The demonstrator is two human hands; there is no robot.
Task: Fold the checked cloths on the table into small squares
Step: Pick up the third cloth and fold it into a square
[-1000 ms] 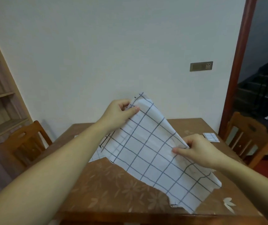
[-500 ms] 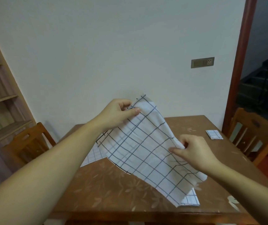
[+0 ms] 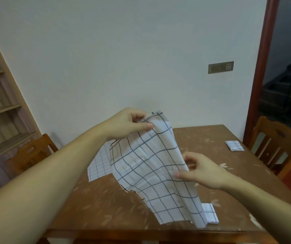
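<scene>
Since the earlier frame the checked cloth [image 3: 151, 173] has swung from a slanted spread to a steeper hang, its lower corner dropped toward the table's near edge. Under that corner lies a small folded cloth [image 3: 210, 214]. Right hand [image 3: 204, 170] pinches the cloth's right edge above the table [image 3: 95, 205], fingers curled; left hand [image 3: 129, 125] grips the top corner — higher, farther back. Another cloth [image 3: 100, 163] lies flat toward the left edge, a folded square [image 3: 234, 145] near the far right corner, chairs at both sides.
</scene>
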